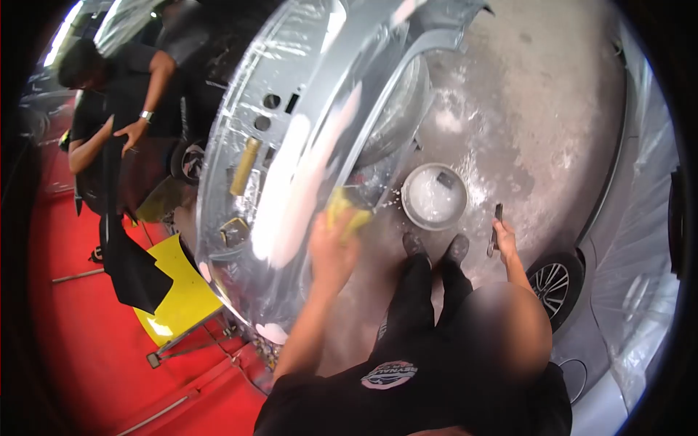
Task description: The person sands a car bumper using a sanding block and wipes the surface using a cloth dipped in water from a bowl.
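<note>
My left hand point(334, 251) is closed around a yellow cloth point(347, 213), pressed close to the lower edge of a grey car body panel point(320, 109). Motion smears the cloth, so I cannot tell whether it touches the surface. Pale pink-white patches point(287, 211) run along the panel beside this hand. My right hand point(504, 238) is away to the right, low above the floor, its fingers wrapped round a dark narrow block point(497, 221). Between the hands, on the wet floor, stands a round bucket point(407, 207) of whitish water, with a dark piece inside.
A yellow panel point(178, 291) lies on a stand at the left, over red floor point(65, 341). Another person point(109, 109) works at the upper left with a black part point(131, 265). To the right is a plastic-covered car with its wheel point(558, 287) near my right arm.
</note>
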Tool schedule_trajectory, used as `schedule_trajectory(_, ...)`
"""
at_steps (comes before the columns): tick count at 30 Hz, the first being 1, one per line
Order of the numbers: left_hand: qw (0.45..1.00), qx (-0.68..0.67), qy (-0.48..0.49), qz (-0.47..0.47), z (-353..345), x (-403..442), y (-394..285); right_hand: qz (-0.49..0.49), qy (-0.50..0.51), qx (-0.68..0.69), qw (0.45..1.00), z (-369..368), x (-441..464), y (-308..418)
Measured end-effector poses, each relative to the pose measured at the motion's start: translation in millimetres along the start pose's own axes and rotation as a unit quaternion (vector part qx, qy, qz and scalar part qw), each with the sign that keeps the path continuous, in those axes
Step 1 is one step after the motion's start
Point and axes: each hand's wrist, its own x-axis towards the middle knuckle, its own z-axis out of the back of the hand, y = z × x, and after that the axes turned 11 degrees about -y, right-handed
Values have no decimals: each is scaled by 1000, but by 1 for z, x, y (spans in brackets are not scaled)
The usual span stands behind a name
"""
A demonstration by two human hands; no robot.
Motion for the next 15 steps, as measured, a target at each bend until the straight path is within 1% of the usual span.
schedule_trajectory(1, 997, 59, -26, -38, 20, 8, 9, 11, -1, 9, 1000, 11, 1, 2)
schedule_trajectory(2, 997, 57, -34, -47, 33, 20, 18, 13, -2, 21, 1000, 22, 1, 1)
schedule_trajectory(3, 981, 142, -52, -120, 40, 40, 25, 13, -3, 34, 999, 33, -3, 2)
schedule_trajectory(4, 953, 226, -71, -190, 39, 56, 33, 18, -7, 41, 999, 44, -13, 6)
schedule_trajectory(6, 932, 279, -6, -232, 18, 92, 63, 30, -37, 56, 997, 57, -25, 24)
schedule_trajectory(7, 921, 277, -2, -273, 10, 108, 63, 39, -37, 66, 996, 64, -29, 21)
schedule_trajectory(9, 903, 274, 9, -331, -18, 151, 54, 121, -42, 81, 988, 73, -26, 15)
schedule_trajectory(11, 890, 281, 31, -358, -47, 184, 34, 106, -33, 68, 991, 87, -43, 23)
schedule_trajectory(13, 875, 299, 16, -381, -88, 227, 18, 100, -37, 70, 992, 95, -54, 22)
schedule_trajectory(14, 870, 301, 3, -389, -112, 242, 13, 109, -35, 67, 991, 97, -59, 17)
schedule_trajectory(15, 876, 288, 16, -387, -123, 253, -1, 122, -57, 55, 989, 99, -63, 12)
